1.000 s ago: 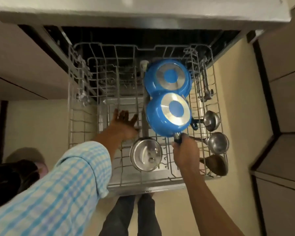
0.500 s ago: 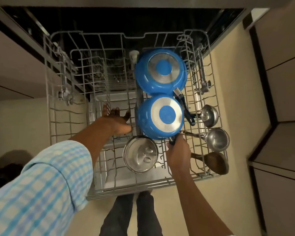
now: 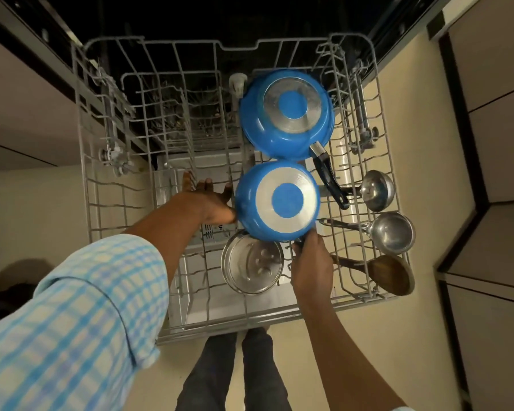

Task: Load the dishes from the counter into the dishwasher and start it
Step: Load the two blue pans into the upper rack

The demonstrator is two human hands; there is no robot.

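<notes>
**Kitchen floor, a pulled-out rack and two blue pans**

Cream floor (image 3: 413, 129) lay under everything, with cupboards (image 3: 493, 84) at the sides. The dishwasher (image 3: 190, 19) stood open, all dark inside. Its big wire rack (image 3: 85, 173) was pulled out over the floor. A blue checked sleeve (image 3: 72, 321) covered the left arm.

Two pans sat upside down in the right half of the rack, one behind the other and touching. The far blue pan (image 3: 285, 114) had its dark handle pointing to the front right. The near blue pan (image 3: 276, 200) was between the two hands.

The right hand (image 3: 310, 265) was curled round that pan's handle, which was mostly hidden. The left hand (image 3: 208, 203) had its fingers straight and spread, and its edge touched the pan's left side.

A round steel dish (image 3: 251, 264) lay just in front of the near pan. A wooden spoon (image 3: 390, 274) and two steel ladles (image 3: 377, 189) (image 3: 392, 232) lay along the rack's right edge.
</notes>
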